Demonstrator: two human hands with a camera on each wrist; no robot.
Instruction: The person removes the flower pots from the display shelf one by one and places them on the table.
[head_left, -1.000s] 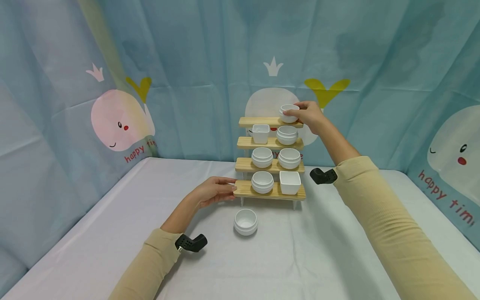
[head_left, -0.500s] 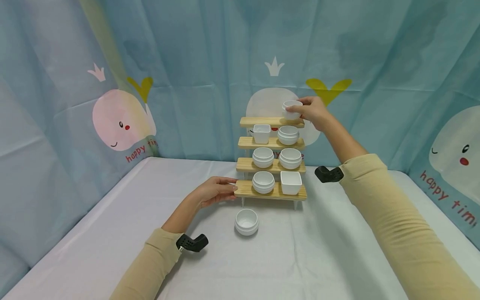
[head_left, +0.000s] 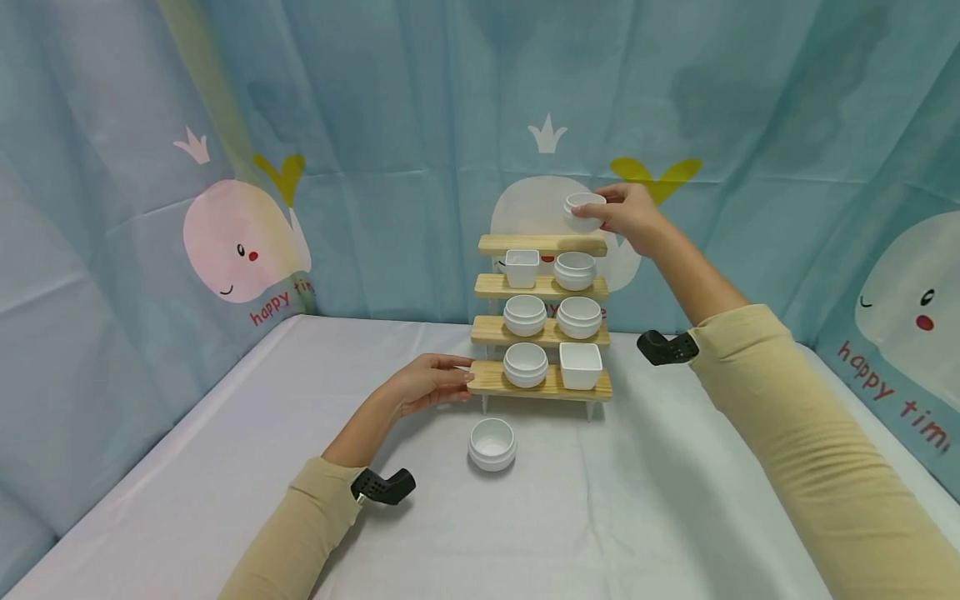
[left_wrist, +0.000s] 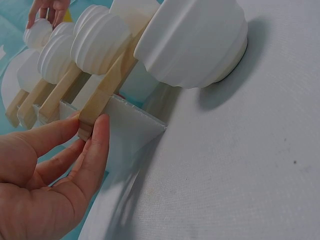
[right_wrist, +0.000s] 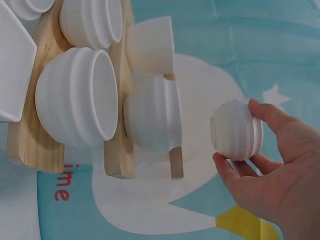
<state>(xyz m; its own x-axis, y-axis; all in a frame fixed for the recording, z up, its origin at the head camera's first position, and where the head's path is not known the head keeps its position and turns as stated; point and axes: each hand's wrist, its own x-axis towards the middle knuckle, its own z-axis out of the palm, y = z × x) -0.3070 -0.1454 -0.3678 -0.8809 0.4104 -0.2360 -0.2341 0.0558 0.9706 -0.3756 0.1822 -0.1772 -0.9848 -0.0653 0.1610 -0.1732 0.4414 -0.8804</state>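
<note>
A four-tier wooden stepped shelf (head_left: 542, 381) stands on the white table and carries several white bowls and cups. My right hand (head_left: 630, 218) grips a small white ribbed bowl (head_left: 583, 212) (right_wrist: 236, 130) in the air, just above the right end of the bare top tier (head_left: 542, 244). My left hand (head_left: 429, 382) holds the left end of the lowest tier, thumb and fingers pinching the board's end (left_wrist: 92, 120). One more white ribbed bowl (head_left: 492, 443) (left_wrist: 192, 42) sits on the table in front of the shelf.
A blue cloth backdrop (head_left: 360, 125) printed with whales closes in the table at the back and on both sides. White tablecloth (head_left: 570, 517) stretches from the shelf toward me. The lower tiers hold round ribbed bowls (head_left: 525, 315) and square cups (head_left: 581, 366).
My right hand has lifted the small bowl off the top tier and raised it a little. The left hand has stayed on the lowest tier.
</note>
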